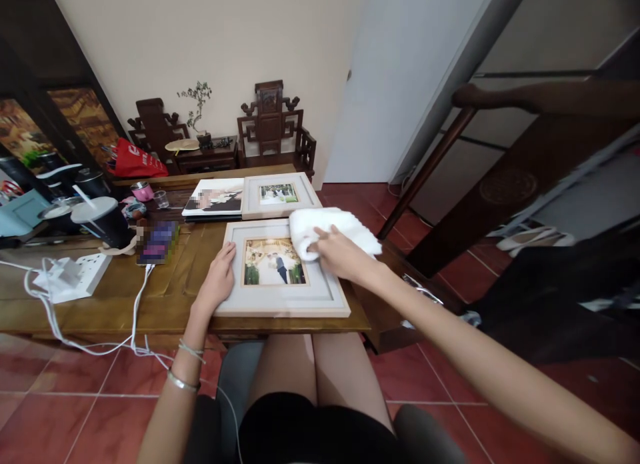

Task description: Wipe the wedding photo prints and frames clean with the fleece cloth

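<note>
- Head view: the near picture frame (283, 309) lies flat at the front edge of the wooden tabletop (165, 297), right before the seated person's knees.
- The left hand (217, 281) rests released, fingers spread flat on the frame's left border, steadying it.
- The right hand (340, 254) is clenched around a bunched white cloth (345, 227), pressed on the frame's upper right corner.
- Handling, as I judge it: the frame is stiff and moderately light, with a smooth pane that is likely fragile and slippery; the pale outer border, taken at 2 opposite sides, is the safe hold. The cloth is soft, limp and very light.
- A second frame (277, 195) lies just behind the first, with a photo book (215, 199) touching its left side.
- Further left sit a phone (157, 243), a lidded cup (100, 221) with a straw and a white power strip (80, 274) with trailing cables.
- The floor (60, 391) is red tile; a dark stair rail (525, 97) runs at the right, and carved chairs (270, 127) stand against the cream wall.
</note>
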{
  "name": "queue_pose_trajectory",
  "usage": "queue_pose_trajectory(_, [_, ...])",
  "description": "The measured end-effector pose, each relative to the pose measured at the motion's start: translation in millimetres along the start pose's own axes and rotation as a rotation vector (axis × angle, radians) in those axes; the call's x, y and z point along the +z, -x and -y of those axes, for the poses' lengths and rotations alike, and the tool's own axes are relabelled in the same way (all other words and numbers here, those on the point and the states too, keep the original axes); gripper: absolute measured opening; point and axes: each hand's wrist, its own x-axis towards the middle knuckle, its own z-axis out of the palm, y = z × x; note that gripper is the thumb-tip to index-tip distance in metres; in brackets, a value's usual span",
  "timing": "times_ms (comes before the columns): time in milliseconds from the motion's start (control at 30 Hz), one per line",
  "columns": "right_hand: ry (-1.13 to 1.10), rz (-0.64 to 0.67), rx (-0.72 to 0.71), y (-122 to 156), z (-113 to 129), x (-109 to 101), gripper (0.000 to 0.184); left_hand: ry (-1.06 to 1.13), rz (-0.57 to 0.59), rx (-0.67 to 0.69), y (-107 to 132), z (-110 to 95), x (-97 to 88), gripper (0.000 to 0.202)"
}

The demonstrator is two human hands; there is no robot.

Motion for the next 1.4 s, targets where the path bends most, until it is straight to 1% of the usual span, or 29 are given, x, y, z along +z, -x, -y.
queue_pose_trajectory(133, [-0.039, 0.073, -0.099, 50, 30, -17, 0.04, -0.023, 0.028, 0.0, 0, 0, -0.2, 0.046])
queue_pose_trajectory(200, [-0.08, 0.129, -0.139, 70, 38, -27, 0.042, -0.021, 0.042, 0.006, 1, 0, -0.6, 0.047])
queue_pose_trajectory(267, [-0.104, 0.167, -0.147, 80, 39, -30, 0.046, -0.016, 0.049, 0.013, 1, 0, -1.4, 0.048])
queue_pose_trajectory(300, [-0.107, 0.174, -0.137, 79, 38, -29, 0.048, -0.014, 0.052, 0.015, 1, 0, -1.9, 0.047])
queue_pose_trajectory(367, [-0.11, 0.162, -0.098, 69, 33, -21, 0.052, -0.013, 0.063, 0.013, 1, -1, -3.2, 0.046])
queue_pose_trajectory(433, [-0.108, 0.105, -0.051, 48, 25, -7, 0.054, -0.016, 0.079, 0.003, 1, -2, -4.6, 0.045])
queue_pose_trajectory(567, [-0.064, -0.088, 0.014, -8, 7, 16, 0.049, -0.002, 0.075, -0.011, 0, -4, -6.2, 0.045])
queue_pose_trajectory(667, [-0.004, -0.163, 0.034, -40, 1, 22, 0.043, 0.011, 0.063, -0.013, 1, -4, -5.7, 0.044])
queue_pose_trajectory(733, [0.015, -0.171, 0.023, -50, 2, 23, 0.04, 0.016, 0.055, -0.019, 1, -4, -5.0, 0.044])
queue_pose_trajectory(767, [0.017, -0.168, 0.01, -50, 3, 23, 0.039, 0.019, 0.05, -0.02, 1, -4, -4.6, 0.044])
queue_pose_trajectory(833, [0.019, -0.152, -0.033, -41, 10, 24, 0.038, 0.024, 0.042, -0.018, 2, -3, -3.8, 0.044])
queue_pose_trajectory(933, [0.021, -0.109, -0.113, -9, 24, 20, 0.038, 0.021, 0.042, -0.018, 2, -2, -2.7, 0.044])
queue_pose_trajectory(1000, [-0.001, -0.068, -0.17, 19, 35, 11, 0.04, 0.011, 0.046, -0.024, 1, -2, -2.1, 0.045])
queue_pose_trajectory(1067, [-0.072, -0.018, -0.228, 46, 46, -3, 0.045, -0.002, 0.045, -0.026, 1, -3, -1.5, 0.044])
queue_pose_trajectory(1167, [-0.215, 0.073, -0.281, 75, 60, -21, 0.052, -0.025, 0.037, -0.031, 1, -5, -0.9, 0.042])
queue_pose_trajectory(1233, [-0.26, 0.114, -0.263, 79, 64, -24, 0.057, -0.036, 0.042, -0.035, 1, -6, -1.0, 0.042])
queue_pose_trajectory(1267, [-0.26, 0.109, -0.246, 76, 64, -22, 0.06, -0.039, 0.046, -0.036, 1, -6, -1.3, 0.043])
queue_pose_trajectory(1333, [-0.222, 0.057, -0.212, 59, 59, -12, 0.066, -0.04, 0.057, -0.034, 1, -7, -2.0, 0.043])
queue_pose_trajectory(1400, [-0.165, -0.012, -0.162, 32, 50, -1, 0.071, -0.034, 0.063, -0.035, 1, -6, -2.6, 0.043])
